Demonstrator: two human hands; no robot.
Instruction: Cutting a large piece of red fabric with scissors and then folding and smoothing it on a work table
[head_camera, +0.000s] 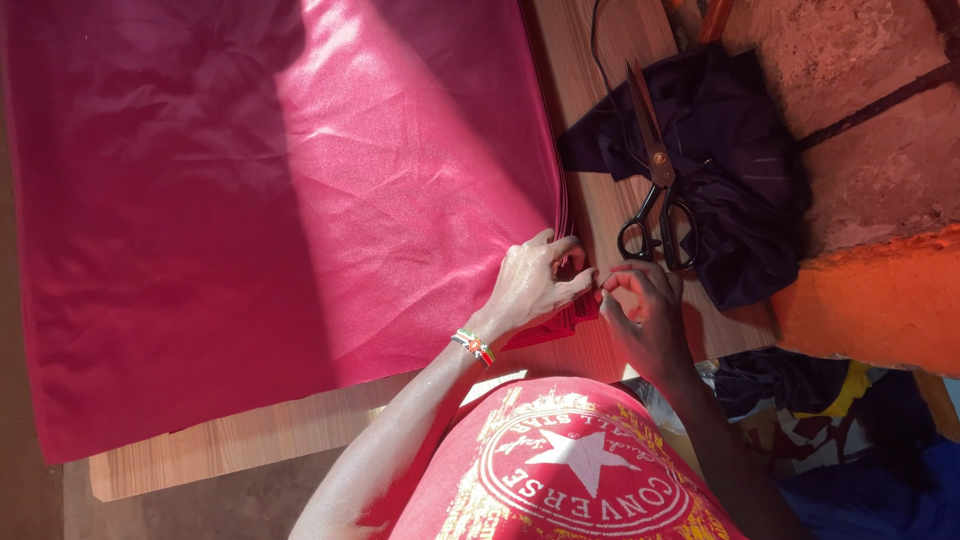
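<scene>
Both hands, left (530, 290) and right (645, 310), pinch the glossy, creased pink fabric's (300, 200) folded corner.

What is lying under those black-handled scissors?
The black-handled scissors rest on a crumpled dark navy cloth, which lies on the wooden table. Whatever is beneath that cloth is covered and cannot be seen.

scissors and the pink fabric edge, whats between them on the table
In the head view, only a bare strip of wooden table separates the scissors from the pink fabric edge; both hands pinch that edge lower down.
</scene>
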